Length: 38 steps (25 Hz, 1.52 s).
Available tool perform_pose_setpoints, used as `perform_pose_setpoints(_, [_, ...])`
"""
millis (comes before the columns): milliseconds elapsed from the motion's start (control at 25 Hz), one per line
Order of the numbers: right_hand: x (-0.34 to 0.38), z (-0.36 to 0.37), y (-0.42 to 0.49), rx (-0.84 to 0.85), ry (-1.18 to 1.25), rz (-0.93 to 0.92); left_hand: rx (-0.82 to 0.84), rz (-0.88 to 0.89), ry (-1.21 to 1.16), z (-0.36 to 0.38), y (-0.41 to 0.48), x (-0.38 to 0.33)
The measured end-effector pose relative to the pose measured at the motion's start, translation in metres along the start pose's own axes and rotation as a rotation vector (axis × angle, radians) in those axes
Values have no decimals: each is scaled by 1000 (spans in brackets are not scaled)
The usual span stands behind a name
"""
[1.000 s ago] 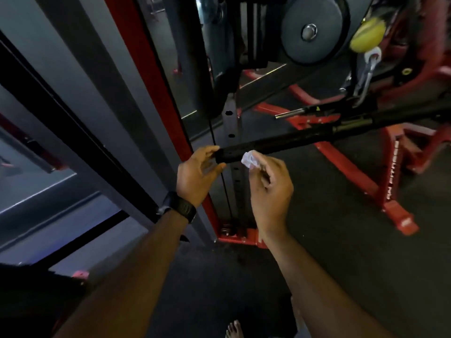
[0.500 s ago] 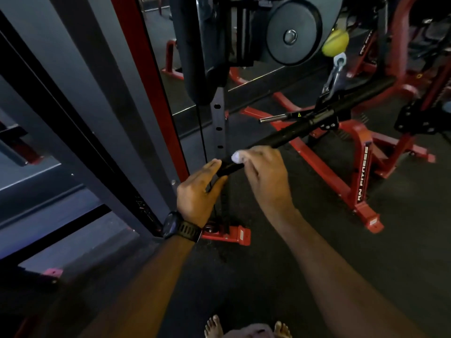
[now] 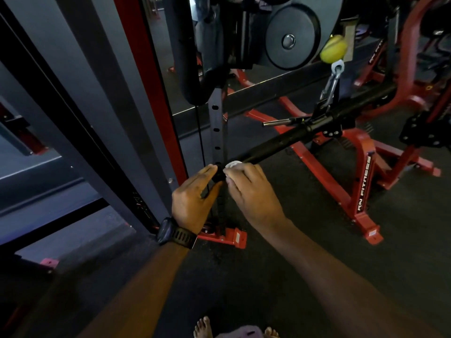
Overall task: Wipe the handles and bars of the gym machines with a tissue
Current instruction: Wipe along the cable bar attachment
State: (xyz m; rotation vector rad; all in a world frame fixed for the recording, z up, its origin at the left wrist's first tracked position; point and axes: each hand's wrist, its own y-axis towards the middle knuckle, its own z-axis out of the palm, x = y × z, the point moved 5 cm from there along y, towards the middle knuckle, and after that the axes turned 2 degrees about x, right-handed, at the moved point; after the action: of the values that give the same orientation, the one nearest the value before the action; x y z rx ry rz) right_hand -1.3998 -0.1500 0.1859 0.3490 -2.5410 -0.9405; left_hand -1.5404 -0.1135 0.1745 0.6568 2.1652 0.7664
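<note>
A long black bar (image 3: pixel 288 136) hangs from a silver carabiner (image 3: pixel 332 81) under a yellow ball stopper (image 3: pixel 333 48) and slants down toward me. My left hand (image 3: pixel 192 201), with a black watch at the wrist, grips the bar's near end between thumb and fingers. My right hand (image 3: pixel 251 191) is wrapped over the bar just beside it, pressing a small white tissue (image 3: pixel 232 164) against the bar. Most of the tissue is hidden under my fingers.
A perforated grey upright (image 3: pixel 217 132) and thin black cable stand right behind the bar's end. A mirror with a red frame (image 3: pixel 156 93) is at the left. Red machine frames (image 3: pixel 363 186) stand on dark rubber flooring at the right. A black pulley disc (image 3: pixel 291 41) hangs above.
My right hand has closed over the bar with the tissue, from holding it loose beside the bar's end. The bar's far end has tilted upward and the view has shifted.
</note>
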Motion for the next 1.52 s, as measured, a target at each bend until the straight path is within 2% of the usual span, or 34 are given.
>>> perform_pose_setpoints(80, [-12, -6, 7, -9, 35, -39, -11, -11, 9, -2, 2, 3])
perform_pose_setpoints(200, [-37, -23, 15, -185, 147, 214, -29, -15, 34, -1, 7, 2])
perform_pose_setpoints(280, [-29, -14, 9, -204, 249, 356, -30, -13, 23, 1, 10, 0])
perform_pose_setpoints(400, [-32, -15, 9, -175, 284, 310, -14, -4, 23, 4, 11, -1])
perform_pose_setpoints(520, [-53, -23, 16, -268, 298, 461, -6, 4, 58, 8, 14, -5])
perform_pose_setpoints(640, [-40, -22, 18, -174, 157, 274, -11, 1, 26, 10, 16, -9])
perform_pose_setpoints(680, [-47, -24, 20, -176, 132, 264, -5, 5, 19, 10, 17, -10])
perform_pose_setpoints(800, [-81, -40, 29, -287, 154, 447, 14, 29, 40, 11, 16, -14])
perform_pose_setpoints(920, [-83, -37, 33, -90, 12, 240, 1, 37, 50, 11, 14, -15])
perform_pose_setpoints(960, [-89, -39, 33, -66, -4, 248, 4, 36, 48, 10, 14, -14])
perform_pose_setpoints(1080, [-113, -52, 37, -158, 15, 377, 0, 19, 41, 10, 13, -15])
perform_pose_setpoints(1200, [-117, -49, 39, -91, -42, 305, -5, 8, 32, 7, 15, -14])
perform_pose_setpoints(1320, [-136, -60, 45, -174, 6, 457, 3, 20, 35, 7, 14, -12])
perform_pose_setpoints(1440, [-133, -58, 47, -158, -45, 478, -11, 13, 25, 5, 15, -13])
perform_pose_setpoints(1520, [-132, -60, 44, -210, 11, 541, -4, 12, 23, 6, 17, -13])
